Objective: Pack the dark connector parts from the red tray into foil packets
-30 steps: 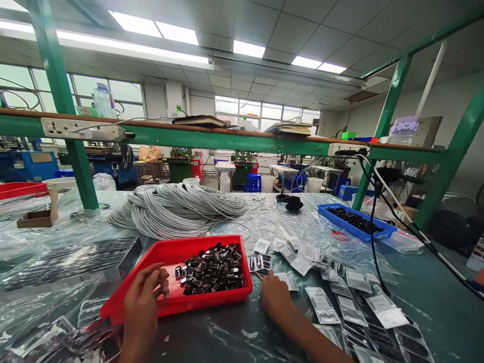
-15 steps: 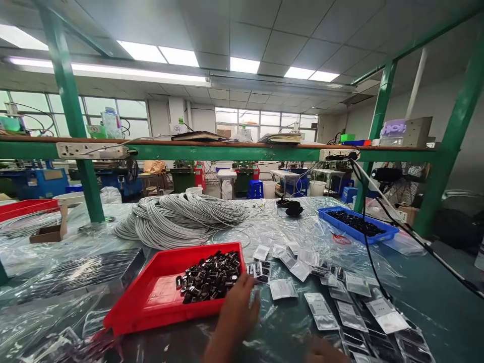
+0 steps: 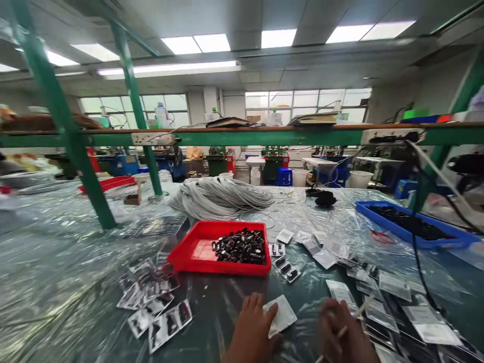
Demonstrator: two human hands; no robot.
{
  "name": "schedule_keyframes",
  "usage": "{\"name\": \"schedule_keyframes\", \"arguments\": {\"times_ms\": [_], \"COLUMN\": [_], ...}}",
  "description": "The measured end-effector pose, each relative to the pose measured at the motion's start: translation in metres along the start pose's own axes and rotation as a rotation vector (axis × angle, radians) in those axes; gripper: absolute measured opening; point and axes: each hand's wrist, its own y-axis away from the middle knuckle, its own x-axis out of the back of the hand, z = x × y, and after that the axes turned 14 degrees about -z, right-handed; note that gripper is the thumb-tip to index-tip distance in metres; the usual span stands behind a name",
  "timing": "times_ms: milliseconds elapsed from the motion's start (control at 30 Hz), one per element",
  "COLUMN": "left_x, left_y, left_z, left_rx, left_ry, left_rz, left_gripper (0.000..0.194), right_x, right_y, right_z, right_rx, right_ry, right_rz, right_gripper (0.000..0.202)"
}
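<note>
- Silvery packets (image 3: 170, 325) with dark pieces inside: lying in a loose, overlapping heap on the green tabletop (image 3: 212, 308), left of the hands.
- Red tray (image 3: 198, 250): set beyond the left hand, with black parts (image 3: 242, 247) piled toward its right end and its left floor bare.
- Left hand (image 3: 252, 327): palm down, thumb over the near-left part of a white packet. Contact appears likely, but whether the digits pinch it or merely press it cannot be told.
- White packet (image 3: 284, 315): on the tabletop between the two hands, nearer the wearer than the red tray. The step in hand is judged to be the placing or steadying of this packet; a next move on it would call for the left thumb to keep it from sliding.
- Small clear packet (image 3: 288, 270): just beside the tray's right end, three dark pieces in a row.
- Right hand (image 3: 344, 330): blurred, fingers curled together around a pale stick (image 3: 365, 305), apart from the white packet. Bringing this hand to the packet would call for keeping the stick clear of it.
- Spread packets (image 3: 423, 322): overlapping at right, nearest the right hand.
</note>
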Motion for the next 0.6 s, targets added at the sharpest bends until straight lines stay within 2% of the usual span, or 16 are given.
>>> {"name": "schedule_keyframes", "arguments": {"times_ms": [67, 133, 233, 300, 467, 600], "left_x": [-0.005, -0.010, -0.014, -0.014, -0.010, -0.009], "left_y": [0.035, 0.060, 0.077, 0.078, 0.070, 0.065], "left_z": [-0.008, -0.013, -0.013, -0.011, -0.008, -0.010], "left_rx": [0.078, 0.169, 0.299, 0.361, 0.400, 0.407], "left_ry": [0.053, 0.135, 0.244, 0.300, 0.376, 0.357], "left_rz": [-0.064, -0.066, 0.071, 0.154, 0.203, 0.208], "left_gripper": [0.063, 0.071, 0.073, 0.066, 0.055, 0.054], "right_x": [-0.023, -0.049, -0.083, -0.097, -0.103, -0.099], "right_y": [-0.020, -0.036, -0.053, -0.063, -0.081, -0.082], "right_z": [0.013, 0.028, 0.052, 0.069, 0.099, 0.105], "right_rx": [-0.073, -0.091, -0.100, -0.102, -0.079, -0.132], "right_ry": [-0.071, -0.071, -0.041, -0.006, 0.114, 0.127], "right_rz": [-0.086, -0.167, -0.283, -0.338, -0.370, -0.427], "right_gripper": [0.052, 0.052, 0.049, 0.047, 0.048, 0.052]}}
